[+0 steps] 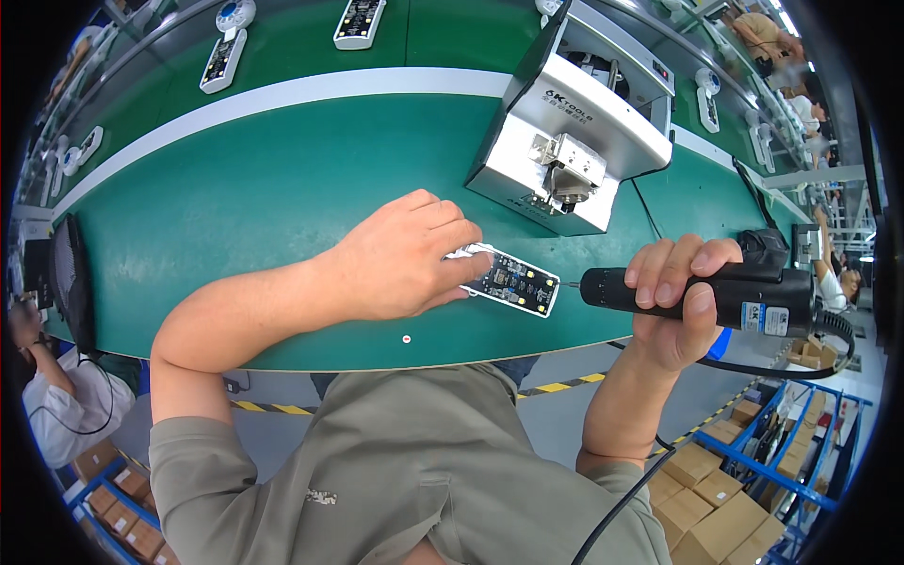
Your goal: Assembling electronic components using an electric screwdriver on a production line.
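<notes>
My left hand (400, 259) presses down on a small white-framed circuit board unit (516, 281) lying on the green belt (264, 207). My right hand (673, 292) grips a black electric screwdriver (744, 297) held sideways. Its bit tip touches the right end of the board. A black cable runs from the screwdriver's back end down past my right forearm.
A silver screw feeder box (574, 122) stands just behind the board. Several more white units (221, 58) lie along the far side of the belt. A small white dot (406, 338) lies near the front edge. Cardboard boxes on blue racks (725, 490) sit at lower right. Another person (56, 395) is at left.
</notes>
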{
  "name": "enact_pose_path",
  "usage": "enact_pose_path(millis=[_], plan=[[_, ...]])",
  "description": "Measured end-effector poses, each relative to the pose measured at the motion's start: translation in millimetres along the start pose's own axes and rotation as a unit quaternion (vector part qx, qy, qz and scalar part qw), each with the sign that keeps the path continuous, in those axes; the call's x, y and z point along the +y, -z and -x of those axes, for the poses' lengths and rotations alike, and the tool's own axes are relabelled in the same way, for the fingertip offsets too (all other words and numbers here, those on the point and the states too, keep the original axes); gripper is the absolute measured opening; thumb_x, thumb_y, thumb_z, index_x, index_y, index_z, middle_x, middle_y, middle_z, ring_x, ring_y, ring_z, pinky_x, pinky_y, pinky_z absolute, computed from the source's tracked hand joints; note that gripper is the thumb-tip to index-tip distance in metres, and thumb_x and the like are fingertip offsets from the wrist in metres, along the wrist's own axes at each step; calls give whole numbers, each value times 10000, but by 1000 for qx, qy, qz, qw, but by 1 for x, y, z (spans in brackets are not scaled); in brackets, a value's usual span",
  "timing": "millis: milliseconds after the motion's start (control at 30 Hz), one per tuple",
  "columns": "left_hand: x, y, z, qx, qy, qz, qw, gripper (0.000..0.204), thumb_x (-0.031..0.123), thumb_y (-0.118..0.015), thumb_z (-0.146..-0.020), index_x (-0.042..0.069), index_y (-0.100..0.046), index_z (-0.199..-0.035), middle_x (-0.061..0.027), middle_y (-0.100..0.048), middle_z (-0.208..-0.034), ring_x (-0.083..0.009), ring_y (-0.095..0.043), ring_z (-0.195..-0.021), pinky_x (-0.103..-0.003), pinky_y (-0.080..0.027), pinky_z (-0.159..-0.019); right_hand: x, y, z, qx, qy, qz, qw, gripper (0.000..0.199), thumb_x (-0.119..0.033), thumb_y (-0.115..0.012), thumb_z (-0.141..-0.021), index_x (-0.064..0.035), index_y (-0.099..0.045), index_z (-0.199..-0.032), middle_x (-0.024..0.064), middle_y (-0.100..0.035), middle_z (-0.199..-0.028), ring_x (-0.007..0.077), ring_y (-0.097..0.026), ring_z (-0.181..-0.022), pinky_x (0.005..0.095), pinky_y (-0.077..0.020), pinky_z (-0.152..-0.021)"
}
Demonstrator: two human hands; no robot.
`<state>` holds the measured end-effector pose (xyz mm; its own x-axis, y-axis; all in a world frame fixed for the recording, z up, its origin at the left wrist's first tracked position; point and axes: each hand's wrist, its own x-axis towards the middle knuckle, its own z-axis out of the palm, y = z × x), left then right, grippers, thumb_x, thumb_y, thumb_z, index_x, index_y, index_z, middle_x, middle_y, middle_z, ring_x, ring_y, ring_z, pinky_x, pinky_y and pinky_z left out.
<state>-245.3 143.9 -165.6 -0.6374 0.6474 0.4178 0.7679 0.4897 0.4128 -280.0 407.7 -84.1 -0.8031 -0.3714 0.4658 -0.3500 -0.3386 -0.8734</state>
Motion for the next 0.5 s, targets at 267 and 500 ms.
enact_pose_path(millis=[267,500], plan=[[-2,-2,-1,4,-2,4,1000,290,218,-697,-750,82,-640,-1000,-73,-570,-1051,-221,-530,-886,-342,-423,-816,1,0,-2,-14,-18,-7,1000,206,-172,-613,-879,-82,-496,-1021,22,-530,-686,129,-510,-556,283,-460,-600],[-2,-5,1,10,-2,2,1000,300,219,-699,-739,79,-643,-998,-69,-574,-1043,-216,-531,-880,-337,-424,-808,-15,-27,-36,3,88,-9,996,223,-130,-646,-833,-68,-499,-989,50,-555,-663,152,-532,-545,291,-478,-571]])
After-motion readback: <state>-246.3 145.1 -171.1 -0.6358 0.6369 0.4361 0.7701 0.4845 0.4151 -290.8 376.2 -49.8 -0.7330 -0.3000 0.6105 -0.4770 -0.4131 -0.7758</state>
